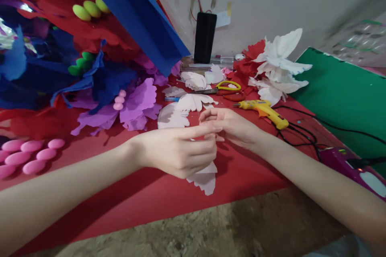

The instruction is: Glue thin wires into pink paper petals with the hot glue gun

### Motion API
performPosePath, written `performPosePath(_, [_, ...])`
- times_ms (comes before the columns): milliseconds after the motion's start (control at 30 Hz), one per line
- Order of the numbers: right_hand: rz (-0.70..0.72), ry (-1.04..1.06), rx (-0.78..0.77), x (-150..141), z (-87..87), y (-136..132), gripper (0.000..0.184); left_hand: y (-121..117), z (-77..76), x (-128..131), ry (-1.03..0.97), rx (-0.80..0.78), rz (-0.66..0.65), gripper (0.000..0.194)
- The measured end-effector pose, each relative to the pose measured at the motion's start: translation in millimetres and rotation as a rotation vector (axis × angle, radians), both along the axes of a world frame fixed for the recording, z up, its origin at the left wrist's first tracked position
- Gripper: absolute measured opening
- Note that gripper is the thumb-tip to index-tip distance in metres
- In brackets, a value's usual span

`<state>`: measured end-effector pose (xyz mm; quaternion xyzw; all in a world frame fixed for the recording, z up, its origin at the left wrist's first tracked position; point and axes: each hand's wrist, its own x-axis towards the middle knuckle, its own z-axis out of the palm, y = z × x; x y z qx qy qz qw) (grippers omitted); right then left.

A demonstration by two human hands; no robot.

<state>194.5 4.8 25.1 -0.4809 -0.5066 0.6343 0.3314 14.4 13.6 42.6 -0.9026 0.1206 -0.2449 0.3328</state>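
Observation:
My left hand (183,148) is over the middle of the red table, its fingers curled in and its index finger reaching towards the other hand. My right hand (230,126) meets it from the right with bent fingers. The fingertips come together, and whatever they pinch there is too small or hidden to make out. Under my left hand a pale, scalloped wing-shaped cutout (206,180) shows, partly covered; I cannot tell whether it is held or lying. Just beyond the hands are more pale wing cutouts (171,116), and scissors (226,87) with a yellow handle.
A yellow hot glue gun (265,111) lies right, its black cord running to a purple power strip (343,160). White butterfly shapes (280,64) stand behind it. A phone (205,38) leans at the back. Purple cutouts (140,104) and pink oval pieces (34,152) are left.

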Motion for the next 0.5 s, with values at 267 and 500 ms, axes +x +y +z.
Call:
performPosePath(267, [-0.237, -0.086, 0.133, 22, -4.5, -6, 0.016, -26, -36.5, -3, 0.028, -0.637, 0.372, 0.017])
performPosePath(500, [-0.2, -0.296, 0.115, 19, -11.7, -32, 0.016, -46, -43.2, -3, 0.033, -0.86, 0.47, 0.019])
